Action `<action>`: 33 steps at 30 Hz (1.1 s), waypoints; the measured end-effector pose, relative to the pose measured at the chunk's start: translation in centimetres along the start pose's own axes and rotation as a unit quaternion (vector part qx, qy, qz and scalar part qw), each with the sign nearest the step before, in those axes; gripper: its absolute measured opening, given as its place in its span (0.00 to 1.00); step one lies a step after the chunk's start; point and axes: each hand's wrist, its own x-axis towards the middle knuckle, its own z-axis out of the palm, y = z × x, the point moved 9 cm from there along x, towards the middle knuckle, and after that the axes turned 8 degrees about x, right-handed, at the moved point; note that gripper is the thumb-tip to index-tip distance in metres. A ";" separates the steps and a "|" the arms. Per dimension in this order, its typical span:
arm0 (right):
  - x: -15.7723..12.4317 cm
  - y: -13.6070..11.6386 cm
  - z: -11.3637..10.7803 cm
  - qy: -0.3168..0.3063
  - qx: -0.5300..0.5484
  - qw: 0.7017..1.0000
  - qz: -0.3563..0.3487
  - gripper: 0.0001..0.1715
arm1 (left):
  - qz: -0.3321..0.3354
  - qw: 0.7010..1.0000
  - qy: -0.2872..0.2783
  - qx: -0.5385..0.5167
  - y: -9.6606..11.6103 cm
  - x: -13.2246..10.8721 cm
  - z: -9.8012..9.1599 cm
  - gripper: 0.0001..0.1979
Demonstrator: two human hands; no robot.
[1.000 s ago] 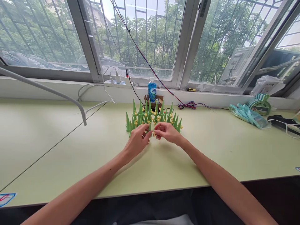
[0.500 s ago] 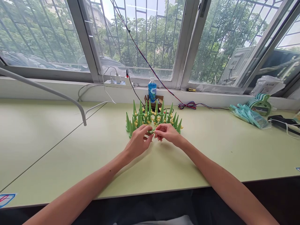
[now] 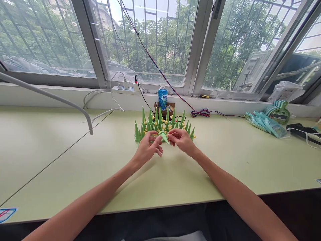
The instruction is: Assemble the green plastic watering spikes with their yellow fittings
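A small green cone (image 3: pixel 163 136) with a wider base is tilted between my hands, its tip pointing down and to the right. My left hand (image 3: pixel 147 146) grips it by the base between thumb and index finger, the other fingers loosely spread. My right hand (image 3: pixel 182 142) is pinched at the cone's right side on a small yellow piece, mostly covered by the fingertips. Just behind the hands, several upright green cones (image 3: pixel 136 131) stand in a cluster, with little yellow pieces (image 3: pixel 155 122) attached around them.
Behind the cones are a blue-liquid bottle (image 3: pixel 163 97) and a small brown box (image 3: pixel 171 106). Coiled cable (image 3: pixel 200 113) lies to their right. Bagged teal items (image 3: pixel 267 124) rest at the right. A grey curved tube (image 3: pixel 62 97) hangs over the left of the table (image 3: pixel 105 180).
The green cone has turned, so its pointed body now shows, aimed down and right. My left fingers have opened out somewhat, and my right hand has shifted slightly up and right.
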 end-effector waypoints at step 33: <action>-0.2 -0.8 0.1 0.034 0.020 0.999 -0.005 0.20 | 0.085 0.995 0.030 0.052 1.5 -0.5 -0.1 0.23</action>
